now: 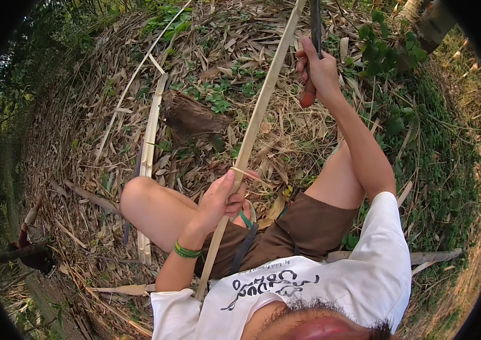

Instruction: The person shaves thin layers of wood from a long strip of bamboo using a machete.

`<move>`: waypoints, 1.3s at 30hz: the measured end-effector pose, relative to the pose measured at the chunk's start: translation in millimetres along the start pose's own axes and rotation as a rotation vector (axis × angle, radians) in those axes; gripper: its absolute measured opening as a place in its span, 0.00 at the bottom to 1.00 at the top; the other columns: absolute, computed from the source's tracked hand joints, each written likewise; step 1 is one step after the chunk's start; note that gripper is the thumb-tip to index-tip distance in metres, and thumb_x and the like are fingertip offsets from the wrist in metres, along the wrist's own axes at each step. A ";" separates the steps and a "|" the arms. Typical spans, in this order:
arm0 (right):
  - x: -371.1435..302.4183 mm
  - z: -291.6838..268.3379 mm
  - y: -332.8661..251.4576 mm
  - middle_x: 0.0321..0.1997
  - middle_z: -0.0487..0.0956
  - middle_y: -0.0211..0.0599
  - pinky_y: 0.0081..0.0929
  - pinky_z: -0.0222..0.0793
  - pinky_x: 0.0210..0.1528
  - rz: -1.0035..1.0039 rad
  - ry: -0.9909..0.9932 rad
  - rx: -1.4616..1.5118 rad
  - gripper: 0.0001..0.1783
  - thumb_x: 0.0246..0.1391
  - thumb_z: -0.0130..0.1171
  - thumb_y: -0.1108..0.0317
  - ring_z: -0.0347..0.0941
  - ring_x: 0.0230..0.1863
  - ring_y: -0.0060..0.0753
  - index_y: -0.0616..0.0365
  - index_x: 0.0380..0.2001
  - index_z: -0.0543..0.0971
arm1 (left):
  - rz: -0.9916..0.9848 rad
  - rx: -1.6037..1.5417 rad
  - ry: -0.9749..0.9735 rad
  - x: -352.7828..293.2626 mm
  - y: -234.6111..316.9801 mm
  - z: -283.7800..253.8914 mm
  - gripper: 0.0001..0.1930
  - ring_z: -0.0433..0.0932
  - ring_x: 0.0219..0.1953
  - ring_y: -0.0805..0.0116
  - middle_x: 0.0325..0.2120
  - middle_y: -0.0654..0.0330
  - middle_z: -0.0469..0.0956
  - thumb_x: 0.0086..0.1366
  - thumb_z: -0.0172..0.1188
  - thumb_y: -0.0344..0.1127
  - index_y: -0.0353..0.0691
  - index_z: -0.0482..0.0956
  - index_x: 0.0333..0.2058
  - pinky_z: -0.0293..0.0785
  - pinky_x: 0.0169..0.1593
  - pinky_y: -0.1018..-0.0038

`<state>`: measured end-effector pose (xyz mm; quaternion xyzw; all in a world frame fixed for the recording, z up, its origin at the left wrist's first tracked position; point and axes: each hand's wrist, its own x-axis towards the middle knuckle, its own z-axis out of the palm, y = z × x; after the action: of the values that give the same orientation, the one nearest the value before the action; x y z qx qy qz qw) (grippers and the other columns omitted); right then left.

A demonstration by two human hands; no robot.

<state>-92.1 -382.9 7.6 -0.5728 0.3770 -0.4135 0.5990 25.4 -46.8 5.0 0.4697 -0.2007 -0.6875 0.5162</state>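
Long pale strip (267, 90), wood or bamboo by its look: one, flat-sided, slanting up through your left hand (217, 197); lower end across your brown shorts (322, 226) and against your white shirt (365, 269), upper end out of view. Left hand: fingers closed around the strip. Thin pale sliver (246, 173): one, lying across the strip just above your left fingers; whether attached, cannot tell. Right hand (322, 72): closed on the reddish handle of a dark-bladed knife (316, 28), blade pointing away from you, right of the strip and near it; contact past the view's edge cannot be told. Condition of work: the strip looks split to width and, judging by the sliver, perhaps partly pared; how much of its length remains to be dressed does not show. Loose pale strips (151, 130): several, left of your left hand and running beyond it, apparently split already. Dark wood chunk (186, 116): one, beyond your left hand, between loose strips and held strip. Green wristbands (186, 251): below your left hand.
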 end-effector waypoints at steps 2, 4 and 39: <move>-0.7 -3.6 7.4 0.14 0.70 0.27 0.21 0.60 0.19 -0.139 -0.108 -0.212 0.34 0.64 0.53 0.36 0.65 0.15 0.18 0.61 0.29 0.80 | 0.031 0.063 0.031 3.8 13.9 -1.2 0.32 0.50 0.16 0.86 0.19 0.74 0.53 0.79 0.35 0.58 0.33 0.69 0.58 0.48 0.18 0.85; -9.7 -2.6 6.2 0.13 0.71 0.30 0.27 0.64 0.20 -0.256 -0.254 -0.380 0.37 0.62 0.52 0.32 0.68 0.15 0.22 0.61 0.28 0.82 | 0.061 0.044 0.067 11.6 25.9 -2.7 0.30 0.50 0.16 0.86 0.19 0.75 0.52 0.79 0.35 0.57 0.34 0.71 0.57 0.47 0.19 0.85; 4.5 18.2 37.2 0.12 0.74 0.43 0.46 0.72 0.24 -0.599 -0.292 -1.156 0.42 0.59 0.47 0.26 0.76 0.18 0.49 0.58 0.19 0.78 | 0.113 0.219 0.212 8.3 10.4 -10.3 0.28 0.51 0.17 0.85 0.19 0.74 0.53 0.79 0.36 0.55 0.33 0.72 0.51 0.49 0.20 0.83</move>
<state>-71.2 -380.2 -28.3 -0.9318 0.2775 -0.2115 0.0997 39.5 -56.1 4.3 0.5812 -0.2448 -0.5779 0.5181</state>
